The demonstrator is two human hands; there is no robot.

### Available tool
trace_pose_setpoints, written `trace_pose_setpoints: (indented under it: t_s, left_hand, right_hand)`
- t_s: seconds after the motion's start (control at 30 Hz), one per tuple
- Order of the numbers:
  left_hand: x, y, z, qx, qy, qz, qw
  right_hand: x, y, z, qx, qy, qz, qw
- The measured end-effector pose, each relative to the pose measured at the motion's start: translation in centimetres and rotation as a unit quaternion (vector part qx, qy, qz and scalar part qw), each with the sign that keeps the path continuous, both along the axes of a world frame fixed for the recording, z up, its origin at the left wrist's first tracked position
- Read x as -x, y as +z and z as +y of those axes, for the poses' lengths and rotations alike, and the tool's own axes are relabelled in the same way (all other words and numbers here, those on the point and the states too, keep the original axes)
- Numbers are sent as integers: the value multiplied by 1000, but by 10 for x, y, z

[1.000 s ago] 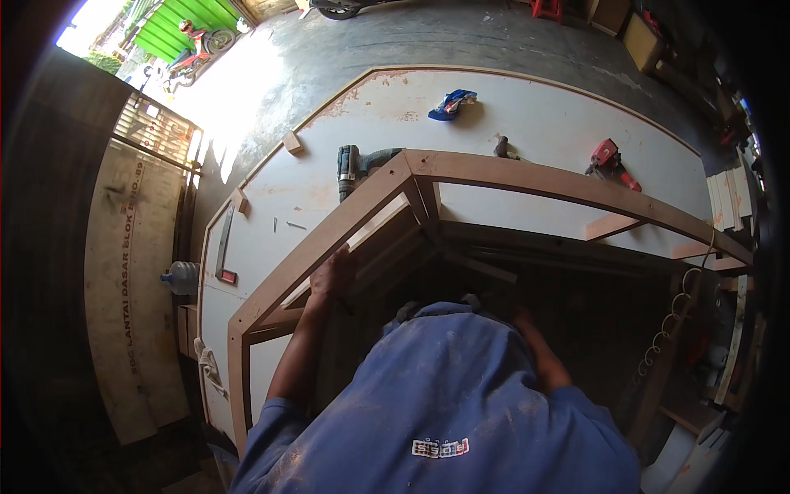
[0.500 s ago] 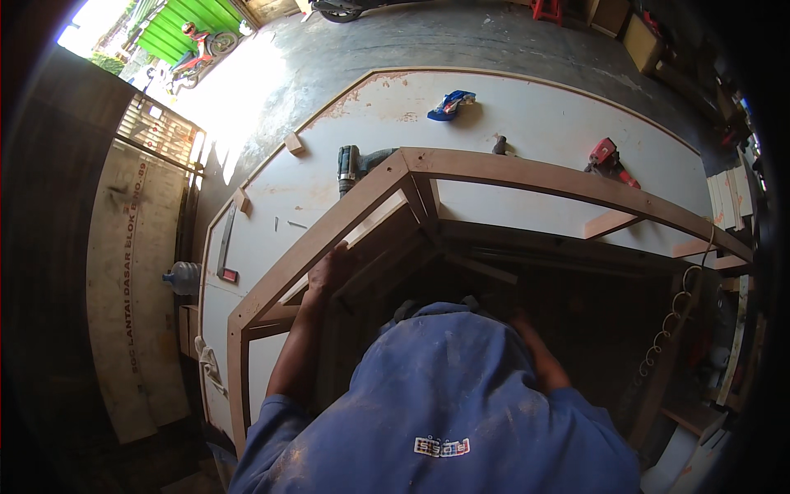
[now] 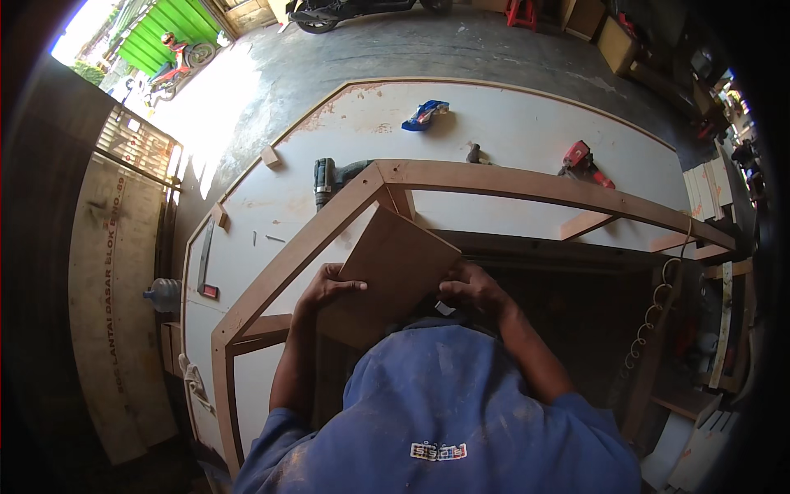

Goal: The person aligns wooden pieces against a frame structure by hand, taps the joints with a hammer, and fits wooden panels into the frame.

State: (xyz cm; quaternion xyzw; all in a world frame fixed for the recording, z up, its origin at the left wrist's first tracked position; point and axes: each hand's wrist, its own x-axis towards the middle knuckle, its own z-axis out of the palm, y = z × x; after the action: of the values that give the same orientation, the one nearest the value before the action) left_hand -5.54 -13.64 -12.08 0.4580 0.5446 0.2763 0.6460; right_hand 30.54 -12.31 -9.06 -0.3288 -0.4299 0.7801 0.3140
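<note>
A flat brown wooden panel (image 3: 399, 267) is held tilted in front of my chest, between both hands. My left hand (image 3: 327, 286) grips its left edge, with the thumb lying across the face. On the opposite edge, my right hand (image 3: 476, 288) is closed with bent fingers. A small pale thing, too small to make out, shows just below the right hand. Past the panel runs an angled wooden frame (image 3: 527, 178), standing on a large white board (image 3: 346, 123). The panel's lower end is partly hidden by my body.
On the board lie a cordless drill (image 3: 326, 183), a hammer (image 3: 474, 154), a red power tool (image 3: 579, 158), a blue packet (image 3: 425, 115) and a try square (image 3: 206, 262). A coiled hose (image 3: 648, 328) hangs at right. Left stands a large water bottle (image 3: 162, 295); motorbikes (image 3: 317, 15) are farther off.
The wooden panel has come up into view between my hands. My right hand has risen from beside my body to the panel's edge. The whole view has shifted slightly.
</note>
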Motion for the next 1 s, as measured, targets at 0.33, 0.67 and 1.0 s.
trace_pose_setpoints:
  t_s: [0.33,0.67,1.0]
  left_hand:
    - [-4,-47,-19,-69,44,264,961]
    - [-47,17,-82,-237,-67,440,864]
    - [26,-8,-28,-287,-15,511,810]
  right_hand:
    - [53,-42,0,44,-35,-103,993]
    - [119,-19,23,218,-73,-145,962]
    - [77,-46,34,182,21,-66,981]
